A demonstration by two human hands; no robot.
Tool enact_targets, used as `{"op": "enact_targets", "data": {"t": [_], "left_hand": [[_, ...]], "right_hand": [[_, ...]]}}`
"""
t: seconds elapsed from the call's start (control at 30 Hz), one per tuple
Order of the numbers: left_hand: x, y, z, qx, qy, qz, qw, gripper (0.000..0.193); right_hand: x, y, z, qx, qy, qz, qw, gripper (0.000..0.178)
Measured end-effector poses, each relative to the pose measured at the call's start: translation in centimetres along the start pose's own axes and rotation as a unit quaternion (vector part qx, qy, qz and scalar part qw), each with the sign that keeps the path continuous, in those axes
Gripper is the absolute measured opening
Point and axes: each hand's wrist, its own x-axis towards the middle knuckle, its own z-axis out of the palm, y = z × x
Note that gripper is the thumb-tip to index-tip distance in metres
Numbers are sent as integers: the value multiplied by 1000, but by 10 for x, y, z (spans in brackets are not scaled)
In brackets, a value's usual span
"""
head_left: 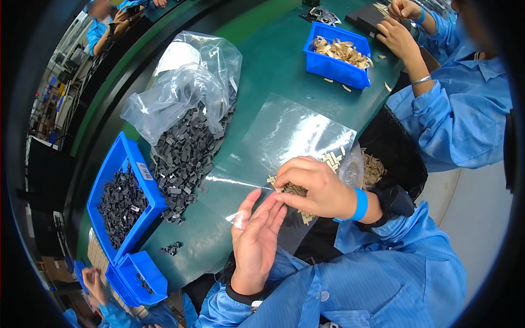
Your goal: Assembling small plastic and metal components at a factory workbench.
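Palm up, my left hand [256, 243] has its fingers stretched out, and its fingertips meet the thumb of my right hand. My right hand [317, 186] is curled with its thumb and fingers drawn together at the tips. Whatever is between them is too small or hidden to make out. Beneath the right hand lie small beige and tan pieces [332, 161], partly covered by it. A clear plastic sheet or bag [290, 128] is spread flat on the green table [262, 68] around them.
Left stands a blue bin [156, 202] of small black parts, beside a clear bag [202, 82] spilling larger black pieces [188, 147]. Smaller blue bins [147, 273] sit nearer. Beyond, a blue tray [336, 71] holds beige strips. A co-worker's hands [399, 35] work at the right.
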Motion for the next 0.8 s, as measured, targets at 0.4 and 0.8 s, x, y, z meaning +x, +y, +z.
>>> {"op": "enact_targets", "data": {"t": [0.4, 0.8], "left_hand": [[1, -2, -1, 40, 5, 19, 999, 45], [-15, 7, -2, 475, 173, 471, 723, 73]], "right_hand": [[3, -6, -5, -38, -16, 80, 996, 4], [-6, -5, -22, -166, 106, -190, 962, 19]]}}
